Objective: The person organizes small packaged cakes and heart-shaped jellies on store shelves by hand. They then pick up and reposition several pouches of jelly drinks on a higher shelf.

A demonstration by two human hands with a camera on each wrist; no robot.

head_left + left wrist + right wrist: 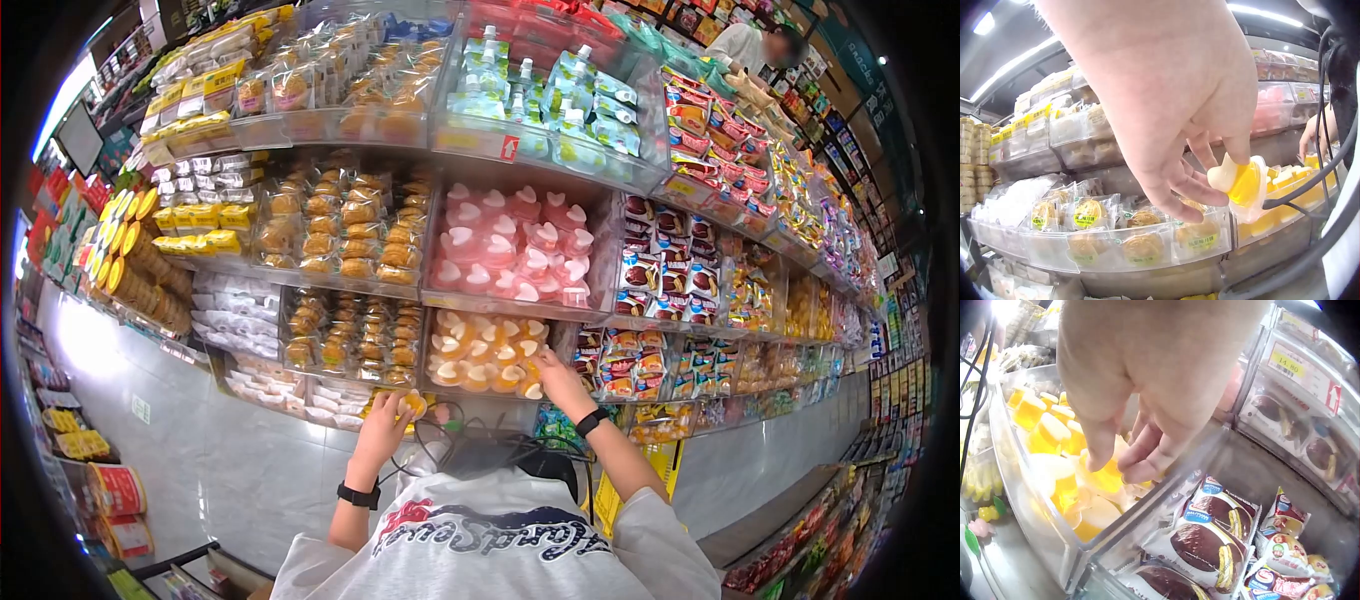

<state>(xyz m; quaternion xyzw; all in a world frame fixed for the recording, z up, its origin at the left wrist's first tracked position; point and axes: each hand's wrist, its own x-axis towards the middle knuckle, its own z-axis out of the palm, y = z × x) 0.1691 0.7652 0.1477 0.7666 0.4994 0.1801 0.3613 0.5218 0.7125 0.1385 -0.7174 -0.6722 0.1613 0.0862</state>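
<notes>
Between thumb and fingers my left hand (381, 428) pinches a yellow jelly cup (1245, 182) with a pale heart-shaped piece on one end. It is held in front of the shelf's lower row, outside the bins. My right hand (563, 385) reaches down into a clear bin (1060, 540) of yellow-orange jelly cups (470, 350). There its thumb and fingertips close on one jelly cup (1107, 477) near the bin's right wall; the hand covers part of that cup.
Pink jelly cups (515, 240) fill the bin above. Packaged cookies (350, 325) lie to the left, and chocolate pies (1204, 544) to the right beyond a clear divider. Black cables (1310, 231) hang by my body. A yellow basket (655, 475) is below right.
</notes>
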